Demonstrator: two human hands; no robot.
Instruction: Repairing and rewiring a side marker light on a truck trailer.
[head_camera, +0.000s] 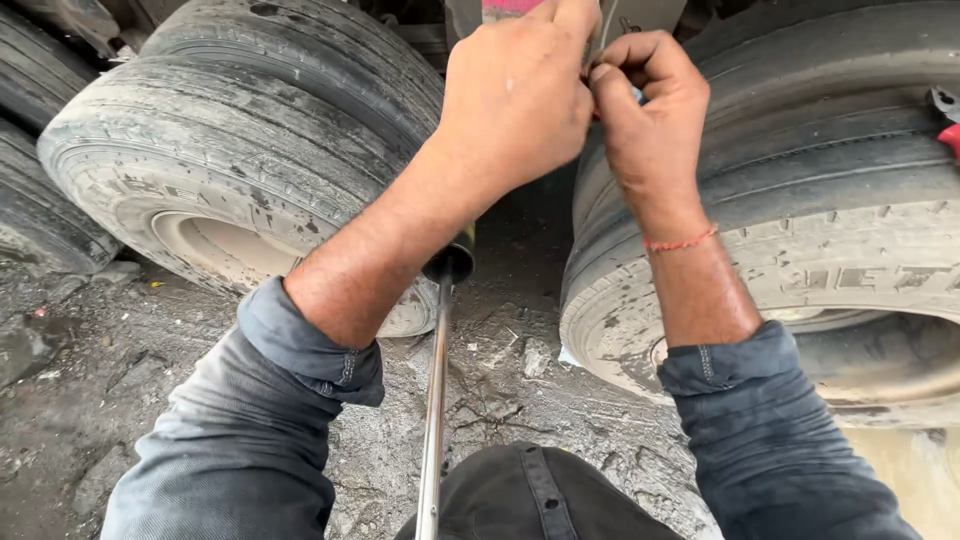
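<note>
thin item in both hands (603, 30): top cut off | rod (433, 420): lower end off-frame

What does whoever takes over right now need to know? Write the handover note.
Left hand: raised between the two worn grey truck tyres, fingers closed on a thin grey metal piece at the top of the view.
Right hand: pinching the same piece beside the left hand; what it fastens to is hidden.
Long shiny steel bar with a black collar: upright below the left forearm, held by neither hand.
Left tyre, right tyre: standing on muddy ground.
Done or left: cannot tell; the work spot is covered.
</note>
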